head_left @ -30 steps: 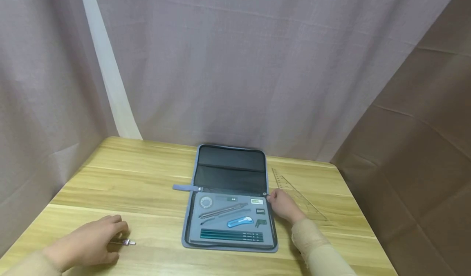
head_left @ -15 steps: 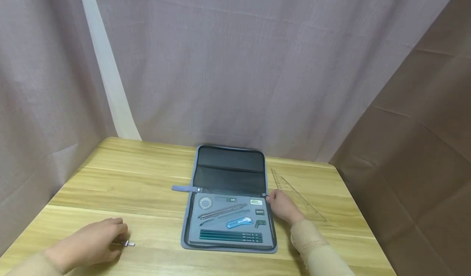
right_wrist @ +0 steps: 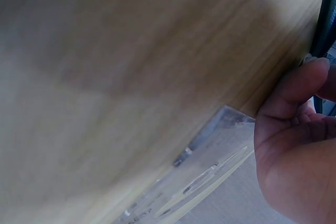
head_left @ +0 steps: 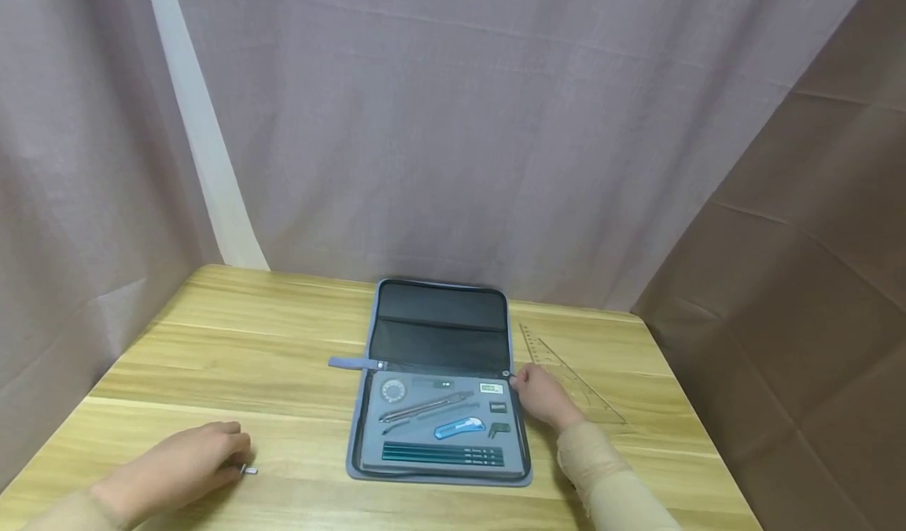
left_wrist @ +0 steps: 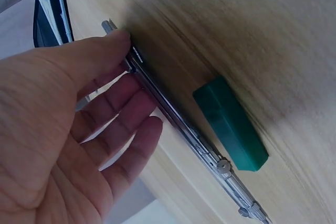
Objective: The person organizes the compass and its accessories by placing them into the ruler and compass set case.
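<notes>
On the table lies an opened zip case (head_left: 439, 346), its grey tray holding a silver compass (head_left: 425, 407), a blue cutter (head_left: 458, 428) and several dark green pencils (head_left: 442, 453). My left hand (head_left: 184, 464) is low at the left, its thumb and fingertips pinching a slim metal drawing compass (left_wrist: 178, 121). Beside that compass is a green block (left_wrist: 231, 124); its kind is unclear. At the case's right edge, by the fold, my right hand (head_left: 545, 397) pinches the zip pull (head_left: 506, 374). Fingers partly cover the pull in the right wrist view.
A transparent set square (head_left: 559, 374) lies right of the case, partly behind my right hand. The case's strap (head_left: 347, 363) sticks out to the left. Curtains (head_left: 439, 122) hang behind the wooden table (head_left: 283, 334).
My left fingers have closed in around the compass, and less of it shows in the head view. My right hand stays at the zip pull. The head view shifts slightly.
</notes>
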`<control>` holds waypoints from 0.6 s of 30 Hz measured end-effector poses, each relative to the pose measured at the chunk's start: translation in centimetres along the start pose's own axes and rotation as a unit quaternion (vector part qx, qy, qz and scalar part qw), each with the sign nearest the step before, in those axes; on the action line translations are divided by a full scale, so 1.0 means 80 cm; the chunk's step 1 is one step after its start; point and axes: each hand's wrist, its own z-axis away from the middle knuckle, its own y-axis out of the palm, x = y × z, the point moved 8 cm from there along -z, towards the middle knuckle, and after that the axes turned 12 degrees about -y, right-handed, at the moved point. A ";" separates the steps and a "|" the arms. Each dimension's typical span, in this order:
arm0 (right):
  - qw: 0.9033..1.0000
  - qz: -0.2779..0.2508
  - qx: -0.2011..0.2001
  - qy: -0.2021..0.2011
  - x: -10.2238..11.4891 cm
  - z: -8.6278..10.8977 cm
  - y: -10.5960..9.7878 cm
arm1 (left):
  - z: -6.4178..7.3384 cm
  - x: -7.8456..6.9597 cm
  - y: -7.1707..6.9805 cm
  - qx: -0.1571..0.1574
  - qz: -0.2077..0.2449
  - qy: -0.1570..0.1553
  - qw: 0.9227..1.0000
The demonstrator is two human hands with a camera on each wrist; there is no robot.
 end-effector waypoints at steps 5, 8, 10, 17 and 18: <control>1.000 0.002 0.000 -0.005 0.002 0.000 -0.001 | -0.003 -0.005 -0.001 -0.016 -0.009 0.014 1.000; 1.000 0.007 -0.004 -0.008 0.002 0.000 -0.002 | -0.006 -0.006 0.000 -0.024 -0.012 0.022 0.999; 1.000 0.012 -0.006 -0.008 0.003 0.000 -0.003 | -0.008 -0.007 0.002 -0.026 -0.011 0.026 0.999; 1.000 0.020 -0.006 -0.003 0.002 0.000 -0.001 | -0.011 -0.007 0.007 -0.049 -0.027 0.024 0.998; 1.000 0.021 -0.006 -0.003 0.001 0.000 -0.001 | -0.011 -0.007 0.007 -0.056 -0.031 0.021 0.998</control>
